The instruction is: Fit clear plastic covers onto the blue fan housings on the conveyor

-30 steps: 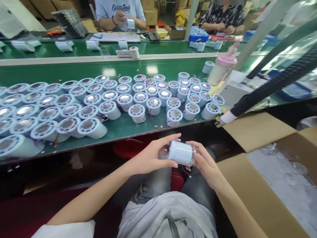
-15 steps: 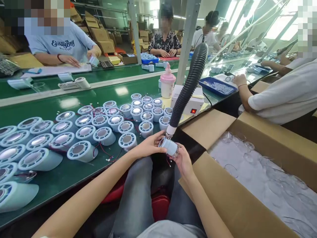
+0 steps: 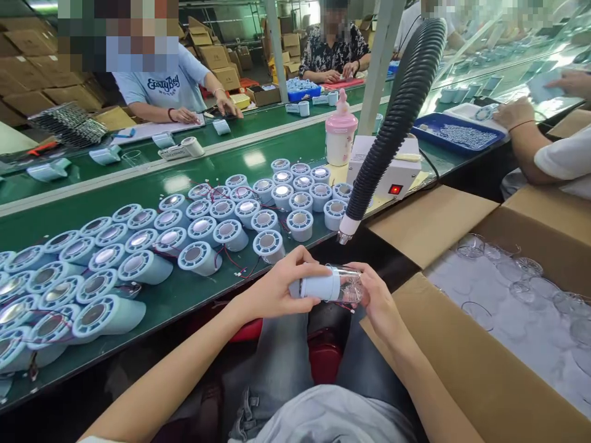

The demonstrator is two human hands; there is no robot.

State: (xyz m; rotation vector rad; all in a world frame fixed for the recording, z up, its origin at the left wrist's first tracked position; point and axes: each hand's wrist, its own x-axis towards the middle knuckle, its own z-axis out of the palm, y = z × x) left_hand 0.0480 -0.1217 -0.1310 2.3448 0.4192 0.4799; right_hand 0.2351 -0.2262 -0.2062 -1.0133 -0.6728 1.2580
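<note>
Over my lap, my left hand (image 3: 277,289) grips the white end of a small white cylinder part (image 3: 321,287). My right hand (image 3: 376,301) grips the clear plastic cup (image 3: 347,285) that sits on the part's other end. The cup is pulled partly off the white body. The piece lies sideways, just below the white nozzle (image 3: 345,234) of a black ribbed hose (image 3: 397,117). Thin red wires hang under the part.
Several white cylinder parts (image 3: 198,231) with red wires stand on the green bench (image 3: 184,289). An open cardboard box (image 3: 462,369) of clear cups (image 3: 517,271) is at my right. A white unit (image 3: 392,172), a pink-lidded bottle (image 3: 340,132) and other people's hands lie beyond.
The clear cup has slid partly off the white body between my hands. The piece has dropped a little below the hose nozzle. My view has shifted right and up over the frames.
</note>
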